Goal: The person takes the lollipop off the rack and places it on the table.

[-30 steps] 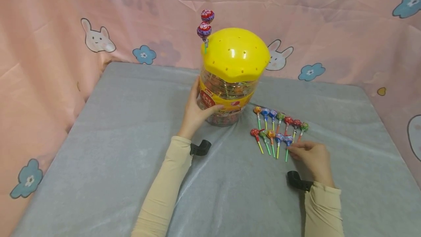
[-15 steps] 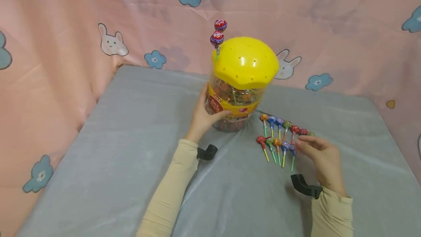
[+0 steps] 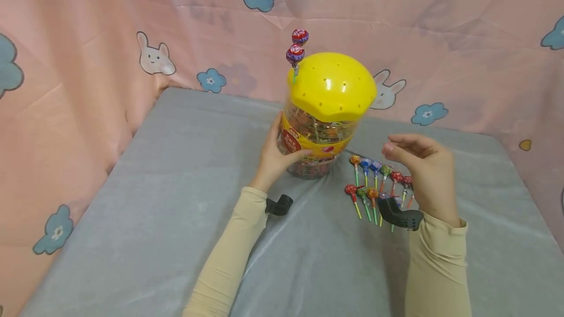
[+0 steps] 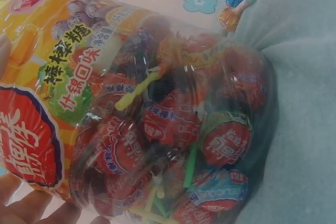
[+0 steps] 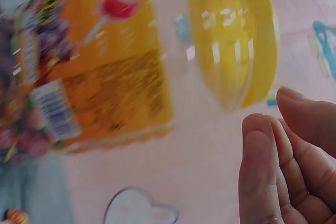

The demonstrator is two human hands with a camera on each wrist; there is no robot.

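My left hand (image 3: 275,158) holds the clear plastic candy jar (image 3: 310,167) by its left side, thumb across the yellow label. In the left wrist view, the jar's lower part (image 4: 173,119) shows wrapped lollipops inside. A yellow domed lid (image 3: 332,87) with small holes tops it, and two red-and-purple lollipops (image 3: 295,55) stand at its left edge. My right hand (image 3: 429,172) is raised above the table, right of the jar. Its thumb and fingers are bent and apart in the right wrist view, with nothing visible between them. Two rows of lollipops (image 3: 372,193) lie below it, partly hidden.
A grey cloth (image 3: 198,160) covers the table. Behind it hangs a pink curtain (image 3: 211,28) with printed rabbits and blue flowers. Black wrist mounts (image 3: 398,215) sit on both forearms.
My right hand has let go of a blue lollipop in the front row and risen away from the table. The left hand keeps its grip on the jar. The head view has shifted slightly.
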